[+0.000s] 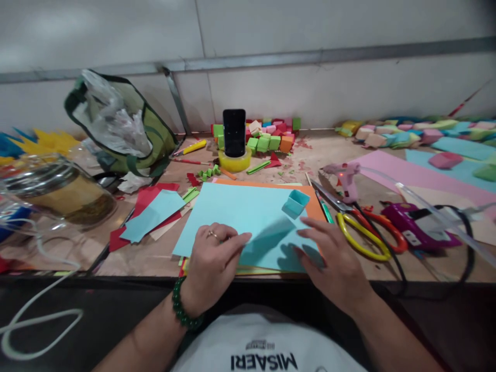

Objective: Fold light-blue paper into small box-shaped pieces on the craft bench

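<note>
My left hand (217, 258) is closed in a pinch, thumb and forefinger pressed together over a stack of paper. From its fingertips a narrow light blue paper strip (271, 237) appears to run to the right, partly lost in shadow. My right hand (333, 258) hovers near the stack's right side, fingers apart and holding nothing. Just beyond its fingertips a small folded blue paper box (296, 203) sits on the top light blue sheet (232, 206). Orange paper (315, 199) shows beneath that sheet.
Scissors (364, 235), a pink glue gun (346, 181) and a purple device (418, 227) with cables lie right. A phone (234, 132) stands in a tape roll (234, 162) before colourful paper cubes (267, 142). Left are paper scraps (155, 214), a jar (58, 191) and a bag (155, 134).
</note>
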Available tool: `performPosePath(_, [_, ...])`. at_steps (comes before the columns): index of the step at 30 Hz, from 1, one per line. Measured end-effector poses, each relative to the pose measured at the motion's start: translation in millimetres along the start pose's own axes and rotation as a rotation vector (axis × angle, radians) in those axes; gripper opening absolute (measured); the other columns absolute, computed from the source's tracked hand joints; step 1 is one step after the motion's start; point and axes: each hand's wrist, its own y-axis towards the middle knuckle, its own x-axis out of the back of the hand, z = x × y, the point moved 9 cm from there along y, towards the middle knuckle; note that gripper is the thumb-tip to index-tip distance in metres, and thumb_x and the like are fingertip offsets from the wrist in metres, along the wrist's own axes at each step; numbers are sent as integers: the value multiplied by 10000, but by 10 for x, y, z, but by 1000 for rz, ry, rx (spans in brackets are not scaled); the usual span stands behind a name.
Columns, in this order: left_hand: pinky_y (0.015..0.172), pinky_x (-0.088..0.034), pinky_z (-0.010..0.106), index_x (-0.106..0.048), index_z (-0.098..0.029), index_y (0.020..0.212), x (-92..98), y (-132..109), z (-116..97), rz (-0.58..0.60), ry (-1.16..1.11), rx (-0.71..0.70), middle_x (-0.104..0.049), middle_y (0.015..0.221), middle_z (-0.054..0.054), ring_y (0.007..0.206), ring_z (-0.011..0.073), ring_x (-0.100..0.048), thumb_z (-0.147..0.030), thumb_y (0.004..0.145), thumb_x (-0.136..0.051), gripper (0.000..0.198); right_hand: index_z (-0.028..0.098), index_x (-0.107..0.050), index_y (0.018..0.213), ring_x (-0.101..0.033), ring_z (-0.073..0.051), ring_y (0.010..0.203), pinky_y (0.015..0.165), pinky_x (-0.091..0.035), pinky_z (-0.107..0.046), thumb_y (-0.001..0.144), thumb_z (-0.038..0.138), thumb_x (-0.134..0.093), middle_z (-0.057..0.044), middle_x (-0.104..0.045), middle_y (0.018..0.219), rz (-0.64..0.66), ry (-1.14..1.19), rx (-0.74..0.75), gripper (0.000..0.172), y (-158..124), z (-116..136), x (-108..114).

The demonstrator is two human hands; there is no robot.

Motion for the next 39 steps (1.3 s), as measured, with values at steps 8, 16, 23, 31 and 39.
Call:
performPosePath(8, [753,-312,372,-663,-208,1022,-171,-44,-154,146,155,-212,-659,859,36,787,194,-522,-62,843,-485,292,197,-600,1167,-532,-272,1212,969,-469,-494,722,-51,-460,-115,-632,1232,200,-28,215,528,50,216,-272])
performPosePath(16, [825,-333,398,-625,-201,1083,-201,-70,70,344,9,-18,-693,1013,36,920,220,-560,1,705,-488,450,184,-648,982,-665,-187,937,802,-567,-334,708,-57,-432,-69,-722,998,288,234,73,424,12,53,-372])
performPosePath(23, [775,-416,351,-625,-202,932,-260,-73,291,403,-117,231,-679,852,27,831,192,-594,-91,814,-481,217,207,-595,1079,-680,-150,700,641,-568,-258,856,142,-514,-35,-713,890,252,216,-215,246,-13,-190,-370])
performPosePath(31, [606,-445,279,7,-137,1498,-381,-78,501,341,15,430,-579,781,4,666,173,-564,-299,845,-583,895,229,-562,1263,-610,-244,919,737,-550,-392,863,116,-502,-144,-590,1190,178,-216,-9,420,128,-3,-375])
performPosePath(39, [809,-412,423,-615,-287,1182,-428,-19,-52,424,224,-56,-590,1129,95,964,257,-519,-108,864,-483,388,173,-665,1098,-545,-230,861,709,-520,-365,796,-24,-469,-120,-659,1009,412,-128,224,410,59,289,-602])
